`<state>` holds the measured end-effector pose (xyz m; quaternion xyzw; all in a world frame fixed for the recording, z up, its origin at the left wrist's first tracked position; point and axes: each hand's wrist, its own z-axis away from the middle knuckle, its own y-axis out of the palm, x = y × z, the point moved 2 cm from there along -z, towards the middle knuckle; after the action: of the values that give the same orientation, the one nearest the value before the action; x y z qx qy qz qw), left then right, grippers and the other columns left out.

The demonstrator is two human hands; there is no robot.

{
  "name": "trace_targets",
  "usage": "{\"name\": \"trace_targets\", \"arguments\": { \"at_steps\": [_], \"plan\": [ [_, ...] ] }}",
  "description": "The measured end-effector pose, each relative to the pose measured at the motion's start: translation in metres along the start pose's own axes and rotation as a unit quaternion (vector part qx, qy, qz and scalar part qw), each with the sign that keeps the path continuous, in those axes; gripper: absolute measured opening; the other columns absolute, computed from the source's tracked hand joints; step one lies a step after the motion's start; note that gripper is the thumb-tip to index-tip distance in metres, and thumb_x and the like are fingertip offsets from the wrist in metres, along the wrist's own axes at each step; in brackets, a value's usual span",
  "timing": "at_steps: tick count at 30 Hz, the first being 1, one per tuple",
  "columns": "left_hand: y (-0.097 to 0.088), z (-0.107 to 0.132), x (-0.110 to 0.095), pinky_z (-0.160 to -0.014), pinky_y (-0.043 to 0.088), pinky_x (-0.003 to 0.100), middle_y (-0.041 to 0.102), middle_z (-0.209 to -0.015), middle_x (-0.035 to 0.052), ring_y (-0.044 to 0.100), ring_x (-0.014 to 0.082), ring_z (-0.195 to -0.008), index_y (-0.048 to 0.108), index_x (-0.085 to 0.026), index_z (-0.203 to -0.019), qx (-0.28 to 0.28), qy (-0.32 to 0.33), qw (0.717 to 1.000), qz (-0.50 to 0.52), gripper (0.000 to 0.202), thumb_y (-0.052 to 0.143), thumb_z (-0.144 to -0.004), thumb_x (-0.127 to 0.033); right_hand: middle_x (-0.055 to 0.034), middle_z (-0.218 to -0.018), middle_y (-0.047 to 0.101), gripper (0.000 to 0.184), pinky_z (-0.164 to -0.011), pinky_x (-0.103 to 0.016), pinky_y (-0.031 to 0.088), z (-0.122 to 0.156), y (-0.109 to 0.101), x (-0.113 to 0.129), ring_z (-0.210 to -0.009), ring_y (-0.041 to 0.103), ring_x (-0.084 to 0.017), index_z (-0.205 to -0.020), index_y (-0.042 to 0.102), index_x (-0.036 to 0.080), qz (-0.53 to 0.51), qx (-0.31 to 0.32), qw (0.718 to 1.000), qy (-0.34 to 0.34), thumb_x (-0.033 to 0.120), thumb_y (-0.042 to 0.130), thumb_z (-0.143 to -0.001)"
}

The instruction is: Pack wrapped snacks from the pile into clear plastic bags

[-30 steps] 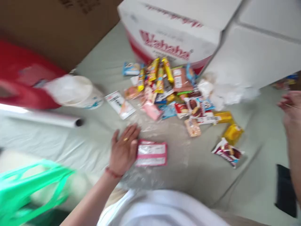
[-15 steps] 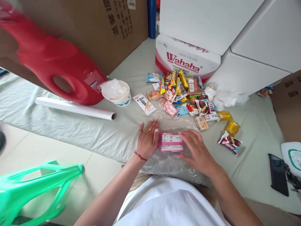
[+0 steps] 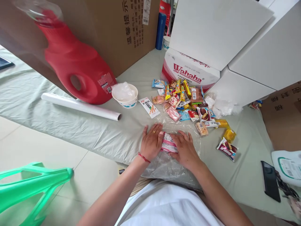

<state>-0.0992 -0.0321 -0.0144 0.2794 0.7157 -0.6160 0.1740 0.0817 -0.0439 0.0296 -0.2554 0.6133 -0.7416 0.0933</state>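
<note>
A pink snack packet (image 3: pixel 168 143) lies on a sheet of clear plastic film (image 3: pixel 169 166) spread over the pale green table cover. My left hand (image 3: pixel 152 142) rests flat against the packet's left side, fingers stretched out, a ring on one finger and a red cord at the wrist. My right hand (image 3: pixel 185 148) lies flat over the packet's right part, fingers spread and pressing down on it. Just beyond my hands sits a pile of several small wrapped snacks (image 3: pixel 185 100).
A red jug (image 3: pixel 75 69), a white paper bowl (image 3: pixel 125 94) and a white roll (image 3: pixel 81 106) stand at the left. A Wahaha carton (image 3: pixel 190 70) and white boxes (image 3: pixel 230 37) rise behind the snacks. A black phone (image 3: pixel 270 180) lies right; a green stool (image 3: pixel 28 185) stands lower left.
My right hand came in from the far right and settled on the packet, now covering much of it. The left hand stayed beside the packet. The camera tilted up.
</note>
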Motion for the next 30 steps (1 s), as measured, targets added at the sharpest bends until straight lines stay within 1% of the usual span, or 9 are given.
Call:
{"name": "trace_targets", "arguments": {
  "at_steps": [6, 12, 15, 17, 20, 22, 25, 27, 30],
  "plan": [
    [0.001, 0.000, -0.002, -0.126, 0.020, 0.056, 0.056, -0.151, 0.0096, 0.043, 0.0241, -0.147, 0.051, -0.020, -0.148, -0.005, 0.005, 1.000, -0.012, 0.052, 0.021, -0.108, -0.035, -0.0180, -0.141, 0.055, 0.073, -0.123, -0.065, 0.012, 0.008, -0.004, -0.011, -0.146, 0.033, -0.036, -0.151, 0.044, 0.018, 0.007, -0.018, 0.999, -0.035, 0.028, 0.071, -0.084],
    [0.000, -0.001, 0.000, -0.124, 0.025, 0.058, 0.047, -0.158, 0.0109, 0.042, 0.0267, -0.148, 0.054, -0.022, -0.145, -0.004, -0.010, 1.000, -0.016, 0.052, 0.021, -0.108, -0.036, -0.0156, -0.149, 0.051, 0.072, -0.121, -0.071, 0.016, 0.016, 0.000, -0.023, -0.149, 0.031, -0.038, -0.154, 0.040, 0.024, -0.020, -0.015, 0.998, -0.057, 0.039, 0.069, -0.089],
    [-0.001, -0.001, 0.003, -0.124, 0.025, 0.057, 0.043, -0.160, 0.0113, 0.040, 0.0255, -0.149, 0.054, -0.021, -0.144, -0.008, -0.016, 1.000, -0.001, 0.052, 0.020, -0.108, -0.037, -0.0159, -0.155, 0.044, 0.069, -0.121, -0.066, 0.025, 0.040, -0.006, -0.023, -0.149, 0.033, -0.035, -0.155, 0.037, 0.025, -0.071, -0.075, 0.992, -0.075, 0.045, 0.063, -0.095],
    [-0.002, 0.000, 0.005, -0.125, 0.026, 0.055, 0.044, -0.160, 0.0111, 0.040, 0.0239, -0.149, 0.055, -0.021, -0.143, -0.017, -0.021, 0.999, 0.018, 0.052, 0.020, -0.108, -0.038, -0.0149, -0.151, 0.049, 0.068, -0.121, -0.061, 0.032, 0.065, -0.008, -0.019, -0.146, 0.038, -0.033, -0.155, 0.037, 0.026, -0.105, -0.110, 0.983, -0.105, 0.047, 0.063, -0.095],
    [-0.002, 0.000, 0.008, -0.125, 0.027, 0.053, 0.045, -0.159, 0.0109, 0.040, 0.0232, -0.149, 0.057, -0.021, -0.141, -0.024, -0.030, 0.999, 0.038, 0.053, 0.019, -0.108, -0.040, -0.0137, -0.139, 0.060, 0.069, -0.119, -0.062, 0.036, 0.102, 0.002, -0.009, -0.138, 0.048, -0.034, -0.149, 0.046, 0.024, -0.095, -0.115, 0.979, -0.141, 0.050, 0.070, -0.090],
    [-0.002, -0.001, 0.008, -0.125, 0.026, 0.053, 0.045, -0.160, 0.0108, 0.040, 0.0237, -0.149, 0.058, -0.021, -0.139, -0.023, -0.032, 0.998, 0.043, 0.053, 0.020, -0.108, -0.041, -0.0133, -0.133, 0.065, 0.058, -0.118, -0.065, 0.037, 0.116, 0.014, -0.003, -0.132, 0.053, -0.034, -0.142, 0.054, 0.021, -0.062, -0.121, 0.981, -0.137, 0.043, 0.072, -0.091],
    [-0.002, -0.001, 0.009, -0.125, 0.027, 0.051, 0.045, -0.159, 0.0110, 0.040, 0.0240, -0.149, 0.061, -0.021, -0.136, -0.038, -0.030, 0.997, 0.054, 0.052, 0.022, -0.108, -0.041, -0.0091, -0.121, 0.070, 0.033, -0.114, -0.059, 0.044, 0.122, 0.026, -0.001, -0.123, 0.059, -0.029, -0.127, 0.065, 0.023, -0.049, -0.162, 0.980, -0.108, 0.017, 0.065, -0.094],
    [-0.004, 0.001, 0.011, -0.124, 0.032, 0.048, 0.047, -0.158, 0.0113, 0.042, 0.0236, -0.147, 0.063, -0.020, -0.132, -0.061, -0.028, 0.995, 0.080, 0.049, 0.025, -0.108, -0.039, -0.0066, -0.114, 0.072, 0.030, -0.108, -0.053, 0.051, 0.119, 0.025, -0.001, -0.116, 0.061, -0.026, -0.117, 0.069, 0.025, -0.065, -0.192, 0.975, -0.095, 0.007, 0.061, -0.093],
    [-0.015, 0.003, 0.013, -0.122, 0.035, 0.050, 0.052, -0.153, 0.0096, 0.039, 0.0254, -0.149, 0.066, -0.022, -0.125, -0.096, 0.010, 0.990, 0.105, 0.039, 0.036, -0.105, -0.036, -0.0079, -0.105, 0.071, 0.025, -0.090, -0.044, 0.059, 0.111, 0.016, -0.004, -0.108, 0.060, -0.025, -0.111, 0.069, 0.021, -0.103, -0.225, 0.965, -0.087, 0.006, 0.059, -0.093]
  ]
}}
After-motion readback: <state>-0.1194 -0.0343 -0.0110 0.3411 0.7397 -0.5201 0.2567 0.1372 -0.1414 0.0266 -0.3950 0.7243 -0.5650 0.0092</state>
